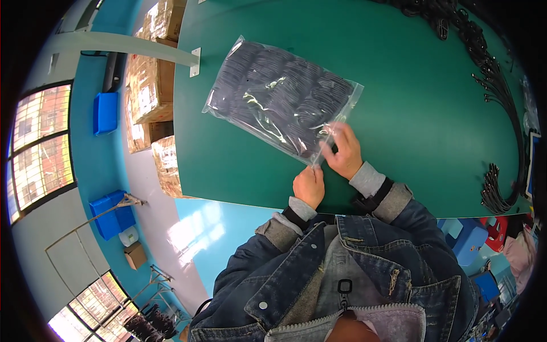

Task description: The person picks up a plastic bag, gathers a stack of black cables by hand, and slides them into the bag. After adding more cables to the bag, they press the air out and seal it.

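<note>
A clear plastic bag [279, 94] lies flat on the green table, packed with rows of dark grey looped strands that could be cords or bands. Its near right edge points toward me. My left hand [309, 187] is closed on the bag's nearest corner, thumb and fingers pressed together. Higher up along the same edge, my right hand [345, 151] has its thumb and forefinger on the plastic in a pinch. Those fingertips are slightly blurred.
Bundles of black cables [494, 188] lie along the table's right side, and a heap of them [439, 14] fills the far right. A white metal post [137, 47] is fixed at the left edge. Taped cardboard boxes [151, 85] stand beyond that edge.
</note>
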The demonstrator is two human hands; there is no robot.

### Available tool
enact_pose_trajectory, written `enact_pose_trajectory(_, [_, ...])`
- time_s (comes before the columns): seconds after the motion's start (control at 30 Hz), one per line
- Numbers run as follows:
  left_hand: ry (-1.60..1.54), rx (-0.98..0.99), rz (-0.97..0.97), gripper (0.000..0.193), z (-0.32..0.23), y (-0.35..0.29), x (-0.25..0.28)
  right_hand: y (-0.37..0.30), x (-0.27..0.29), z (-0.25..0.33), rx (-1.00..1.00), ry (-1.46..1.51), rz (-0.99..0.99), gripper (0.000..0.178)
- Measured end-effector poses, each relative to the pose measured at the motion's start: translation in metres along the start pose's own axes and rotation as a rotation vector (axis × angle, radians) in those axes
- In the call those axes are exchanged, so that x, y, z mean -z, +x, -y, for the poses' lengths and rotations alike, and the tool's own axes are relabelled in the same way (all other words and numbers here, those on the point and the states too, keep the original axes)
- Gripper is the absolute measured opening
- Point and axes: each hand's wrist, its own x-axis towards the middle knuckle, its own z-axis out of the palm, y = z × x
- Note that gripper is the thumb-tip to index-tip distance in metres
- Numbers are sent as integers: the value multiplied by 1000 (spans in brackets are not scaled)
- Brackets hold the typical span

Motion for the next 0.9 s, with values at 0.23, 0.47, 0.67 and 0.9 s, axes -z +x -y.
enact_pose_trajectory(0.23, [31,-13,-8,32,2,0,-2,-3,-13,-3,-83,-55,-46,26])
enact_pose_trajectory(0.47, [16,4,20,32,1,0,1,-1,-15,-11,13,-5,-75,23])
enact_pose_trajectory(0.67, [-8,-73,-24,28,2,0,1,-5,-7,5,76,96,51,25])
enact_pose_trajectory(0.9, [17,-81,-19,26,-2,1,1,-5,-16,6,-224,182,151,25])
